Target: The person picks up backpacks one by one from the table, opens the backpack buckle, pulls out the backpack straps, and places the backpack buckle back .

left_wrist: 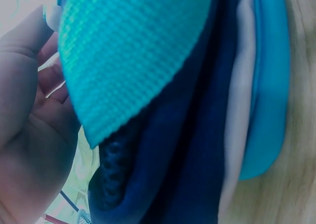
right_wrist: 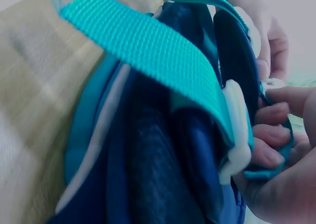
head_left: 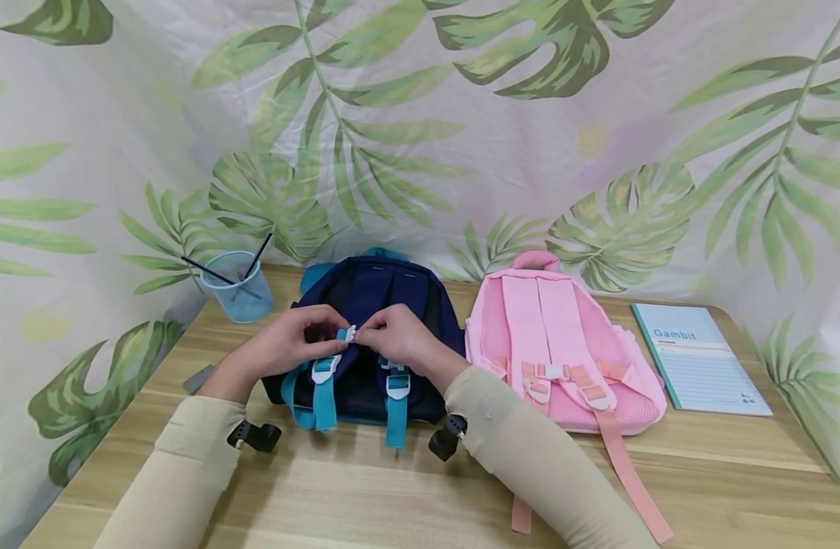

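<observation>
A navy backpack [head_left: 429,305] lies on the table with its shoulder straps facing up. Above it, my left hand [head_left: 297,341] pinches a white plastic buckle [head_left: 352,334] on a short teal strap between thumb and fingers. My right hand [head_left: 403,335] meets it from the other side, fingertips pinching the buckle's right end; in the right wrist view its other fingers curl by a teal strap [right_wrist: 269,173]. White strap adjusters [head_left: 325,369] sit below the hands, with teal webbing tails [head_left: 396,419] hanging toward me. The buckle's parts are mostly covered by the fingertips.
A pink backpack [head_left: 488,328] with orange straps lies right of the navy one, one strap tail [head_left: 632,480] trailing forward. Farther right is a notebook [head_left: 701,362]. A blue mesh cup [head_left: 244,301] holding dark sticks stands back left. Behind hangs a leaf-print cloth [head_left: 516,152].
</observation>
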`<state>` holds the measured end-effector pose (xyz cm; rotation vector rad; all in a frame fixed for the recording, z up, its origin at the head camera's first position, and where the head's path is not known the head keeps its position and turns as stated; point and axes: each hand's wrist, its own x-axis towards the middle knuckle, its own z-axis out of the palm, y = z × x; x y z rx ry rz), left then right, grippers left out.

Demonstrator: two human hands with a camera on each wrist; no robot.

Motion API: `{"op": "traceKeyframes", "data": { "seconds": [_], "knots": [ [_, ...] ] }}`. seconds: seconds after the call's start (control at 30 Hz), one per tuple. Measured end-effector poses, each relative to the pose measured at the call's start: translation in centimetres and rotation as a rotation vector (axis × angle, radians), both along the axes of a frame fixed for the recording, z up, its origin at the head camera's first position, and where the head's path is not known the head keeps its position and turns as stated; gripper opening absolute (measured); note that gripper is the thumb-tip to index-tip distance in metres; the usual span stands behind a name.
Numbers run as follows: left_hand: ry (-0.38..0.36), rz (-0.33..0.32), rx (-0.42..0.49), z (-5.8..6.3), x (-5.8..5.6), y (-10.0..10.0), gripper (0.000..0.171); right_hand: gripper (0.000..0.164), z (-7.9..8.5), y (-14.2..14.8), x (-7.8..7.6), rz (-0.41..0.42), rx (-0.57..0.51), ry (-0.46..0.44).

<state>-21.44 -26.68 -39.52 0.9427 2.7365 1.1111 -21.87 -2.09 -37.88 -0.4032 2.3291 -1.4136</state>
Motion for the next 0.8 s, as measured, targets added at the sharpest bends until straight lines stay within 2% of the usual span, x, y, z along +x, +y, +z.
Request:
{"op": "traceKeyframes", "data": {
  "seconds": [0.33,0.8],
  "knots": [
    [-0.006,-0.006,0.013,0.0,0.0,-0.1,0.019,0.021,-0.5,1.9,-0.8,0.059,0.006,-0.020],
    [0.003,-0.018,0.028,0.0,0.0,-0.1,0.018,0.018,-0.7,1.1,-0.6,0.060,-0.075,-0.034]
  ]
}}
